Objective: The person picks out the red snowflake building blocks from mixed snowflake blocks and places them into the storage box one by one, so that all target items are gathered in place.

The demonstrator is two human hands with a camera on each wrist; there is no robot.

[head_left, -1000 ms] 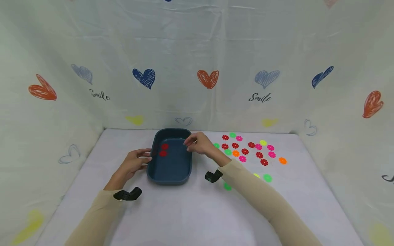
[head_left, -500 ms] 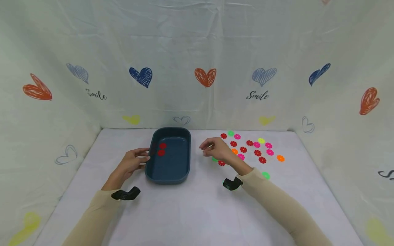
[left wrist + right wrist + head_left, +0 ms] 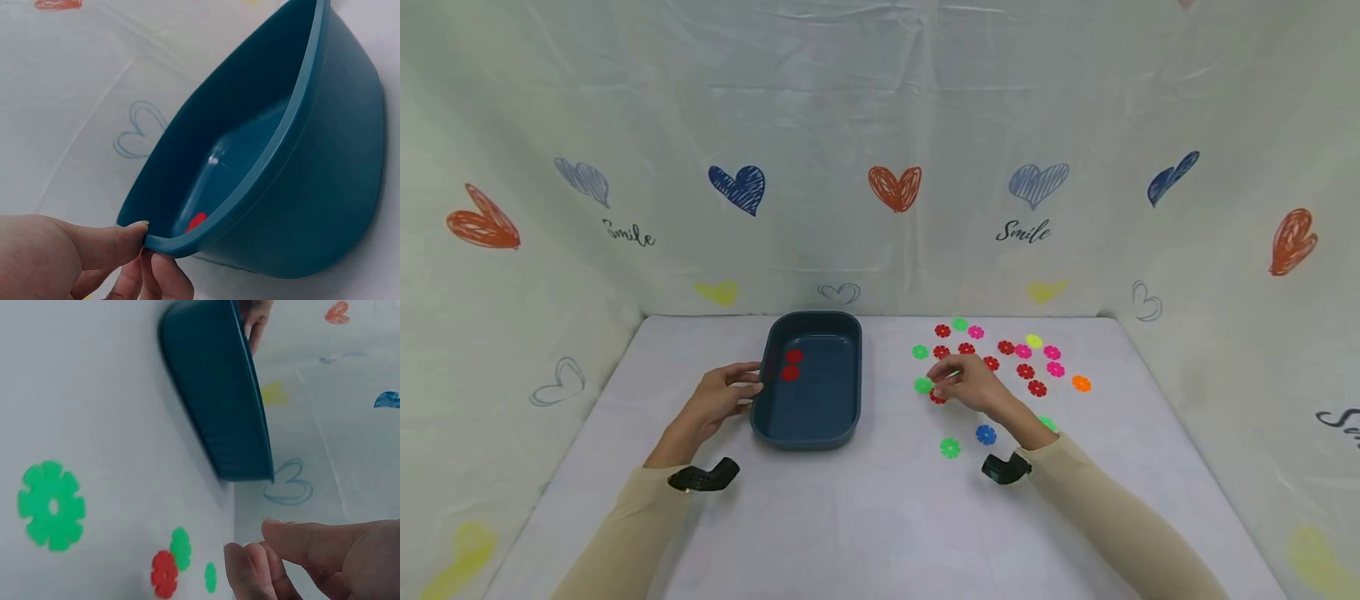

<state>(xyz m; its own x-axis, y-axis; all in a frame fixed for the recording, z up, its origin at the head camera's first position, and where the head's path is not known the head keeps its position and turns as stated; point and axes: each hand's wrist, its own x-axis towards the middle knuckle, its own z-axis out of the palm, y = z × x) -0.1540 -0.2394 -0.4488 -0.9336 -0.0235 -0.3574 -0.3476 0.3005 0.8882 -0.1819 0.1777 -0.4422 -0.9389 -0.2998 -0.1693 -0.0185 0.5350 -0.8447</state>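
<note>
A dark blue plastic basin stands upright on the white table, with two red notched discs lying inside near its left wall. My left hand pinches the left rim; in the left wrist view the thumb lies on the rim and curled fingers are under it. My right hand hovers over the scattered discs, palm down, fingers loosely bent. Just by its fingertips are a green notched disc and a partly covered red notched disc. Nothing shows between thumb and fingers in the right wrist view.
More flat notched discs in red, pink, green, yellow and orange spread over the table's right side, such as a pink disc. Nearer me lie a blue disc and a green disc. A white sheet with printed hearts hangs behind.
My right hand has moved right, from above the basin's right rim to above the discs. The left hand stays at the rim. Two red discs lie in the basin throughout.
</note>
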